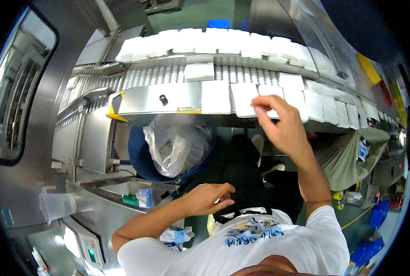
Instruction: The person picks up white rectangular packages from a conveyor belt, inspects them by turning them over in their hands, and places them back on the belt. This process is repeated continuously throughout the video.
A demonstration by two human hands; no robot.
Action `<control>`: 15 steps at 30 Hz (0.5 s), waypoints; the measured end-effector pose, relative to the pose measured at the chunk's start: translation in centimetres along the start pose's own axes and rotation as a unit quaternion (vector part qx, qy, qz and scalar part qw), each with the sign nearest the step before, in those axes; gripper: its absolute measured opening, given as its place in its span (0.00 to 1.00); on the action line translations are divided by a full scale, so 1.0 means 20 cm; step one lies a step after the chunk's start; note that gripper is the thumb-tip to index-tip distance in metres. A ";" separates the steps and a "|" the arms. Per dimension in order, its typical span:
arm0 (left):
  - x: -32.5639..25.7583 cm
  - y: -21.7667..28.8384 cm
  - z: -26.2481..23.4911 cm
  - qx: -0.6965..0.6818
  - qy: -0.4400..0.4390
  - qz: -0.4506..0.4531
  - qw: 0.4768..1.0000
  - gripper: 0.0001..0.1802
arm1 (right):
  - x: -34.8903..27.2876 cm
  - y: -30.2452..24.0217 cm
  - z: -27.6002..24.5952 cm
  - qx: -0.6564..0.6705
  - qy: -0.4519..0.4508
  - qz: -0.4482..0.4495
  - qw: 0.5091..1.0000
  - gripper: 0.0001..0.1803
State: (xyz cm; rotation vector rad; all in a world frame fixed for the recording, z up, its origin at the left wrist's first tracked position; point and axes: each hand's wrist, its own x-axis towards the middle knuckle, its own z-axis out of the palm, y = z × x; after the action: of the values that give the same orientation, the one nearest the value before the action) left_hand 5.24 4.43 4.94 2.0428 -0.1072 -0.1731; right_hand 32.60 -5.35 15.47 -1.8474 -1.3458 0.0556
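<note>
My right hand (285, 126) is above the front ledge of a roller conveyor, thumb and forefinger apart with nothing visible between them. Close by its fingertips lie a white flat packet (244, 100) and another white packet (270, 91), which the hand partly covers. To their left is a further white packet (215, 97), at the end of the row. My left hand (209, 198) hangs in front of my body, loosely curled, thumb and forefinger apart, holding nothing I can see. It is nearest to my shirt and the blue bin.
White rollers (246, 75) run behind the ledge, with a lone white packet (199, 71) on them. A long row of white packets (205, 41) lines the far side. A blue bin (136, 152) with a plastic liner stands below. A clear jug (60, 206) is at left.
</note>
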 end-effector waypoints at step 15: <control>0.04 0.05 -0.01 0.033 -0.023 -0.015 0.999 0.19 | 0.54 1.06 -0.18 -0.105 -0.211 0.356 0.904 0.34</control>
State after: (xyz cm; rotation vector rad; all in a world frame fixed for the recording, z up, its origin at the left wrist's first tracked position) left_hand 6.09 4.05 5.80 2.1066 -0.1130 -0.2387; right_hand 55.19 -0.50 8.71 -2.5319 -0.8845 0.7527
